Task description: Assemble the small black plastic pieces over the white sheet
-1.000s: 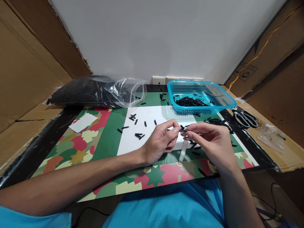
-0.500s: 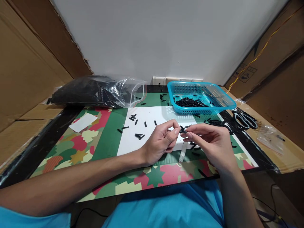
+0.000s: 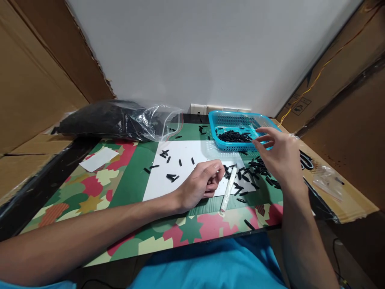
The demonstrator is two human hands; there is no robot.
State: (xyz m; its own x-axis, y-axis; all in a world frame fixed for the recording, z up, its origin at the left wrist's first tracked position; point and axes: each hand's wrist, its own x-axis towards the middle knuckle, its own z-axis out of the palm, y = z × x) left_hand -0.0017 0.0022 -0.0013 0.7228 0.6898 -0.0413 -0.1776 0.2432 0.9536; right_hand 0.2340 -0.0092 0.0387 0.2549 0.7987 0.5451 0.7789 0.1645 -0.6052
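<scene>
My left hand [image 3: 200, 182] rests over the white sheet [image 3: 156, 180], its fingers curled into the palm and the thumb pressed on the index finger. What it may hold is hidden. Raised at the front right corner of the blue plastic basket [image 3: 230, 147], my right hand [image 3: 278, 154] has its thumb and fingers apart, and nothing shows between them. Inside the basket lies a heap of small black elongated pieces [image 3: 234, 136]. Between my hands, more black pieces [image 3: 258, 167] are scattered, along with a slim white-wrapped stick tool [image 3: 229, 190].
A clear zip bag [image 3: 114, 120] full of black material lies at the back left. A white paper piece [image 3: 99, 159] sits on the patterned mat [image 3: 90, 186]. Scissors [image 3: 306, 160] and a small plastic bag [image 3: 327, 182] are on the right. Cardboard walls flank both sides.
My right hand has parted from my left, moving up and right to the basket, and its pinch on a black piece has opened. My left hand stays near its place, fingers still curled.
</scene>
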